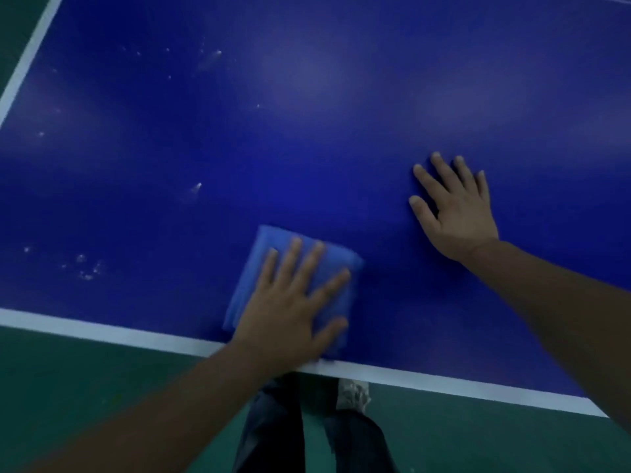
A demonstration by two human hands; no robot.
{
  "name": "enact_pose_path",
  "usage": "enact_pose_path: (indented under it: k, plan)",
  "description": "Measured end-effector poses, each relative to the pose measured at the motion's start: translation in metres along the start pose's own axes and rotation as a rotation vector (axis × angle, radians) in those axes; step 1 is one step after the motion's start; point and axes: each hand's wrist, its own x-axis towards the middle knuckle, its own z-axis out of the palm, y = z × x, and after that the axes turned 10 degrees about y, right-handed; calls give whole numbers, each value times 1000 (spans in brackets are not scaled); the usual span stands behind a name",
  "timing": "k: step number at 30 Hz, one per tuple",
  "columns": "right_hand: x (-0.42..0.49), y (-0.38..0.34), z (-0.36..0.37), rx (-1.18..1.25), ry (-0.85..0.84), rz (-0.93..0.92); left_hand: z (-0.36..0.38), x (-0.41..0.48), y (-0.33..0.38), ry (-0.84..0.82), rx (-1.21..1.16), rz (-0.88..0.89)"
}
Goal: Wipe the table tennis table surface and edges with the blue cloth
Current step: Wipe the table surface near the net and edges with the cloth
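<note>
Blue cloth [263, 268] lies folded under the flat, spread left hand [290, 312] near the table [307, 97] edge; right hand [454, 213] rests flat, holding nothing

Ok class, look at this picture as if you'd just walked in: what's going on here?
A person is wiping a blue table tennis table from its near edge. The left hand presses flat, fingers spread, on a folded blue cloth lying just inside the white edge line. The right hand rests flat on the bare surface further right, holding nothing. White specks show on the surface left of the cloth.
</note>
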Motion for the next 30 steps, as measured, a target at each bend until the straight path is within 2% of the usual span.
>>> enact_pose_path:
  k: [2,3,4,7,9,10,12,14,15,16,19,20,22,24,26,28,30]
  plan:
    - [0,-1,-1,8,-4,7,-4,3,-25,-46,-14,213]
    - [1,-1,0,14,-5,7,-4,17,-49,-29,6,228]
    - [1,0,0,17,-2,5,-6,36,-75,-11,34,171]
    - [1,4,4,9,23,-2,-20,105,-145,-18,109,-214]
    - [2,5,6,5,32,-8,-17,133,-151,-11,141,-323]
    - [3,5,6,3,31,-8,-12,136,-140,7,153,-296]
    - [3,4,6,1,24,-2,-3,125,-108,38,86,-76]
    - [3,3,4,2,5,5,0,112,-98,-18,54,157]
    - [4,2,3,4,-5,6,-2,118,-106,-31,52,205]
    - [4,1,2,6,-11,7,-3,131,-119,-13,68,179]
    - [8,-8,-1,11,-5,54,-14,181,-158,-7,138,-191]
    - [10,-12,-1,21,17,76,-13,186,-158,-13,149,-247]
    - [17,-26,0,42,69,94,-9,172,-141,23,105,-115]
    - [38,-41,2,59,113,72,-4,140,-120,-3,38,130]
    - [74,-53,2,84,112,53,-5,138,-131,-55,8,269]
    - [120,-57,1,74,81,49,-7,174,-156,-46,44,231]
    - [167,-54,0,29,50,84,-11,223,-178,-21,100,43]
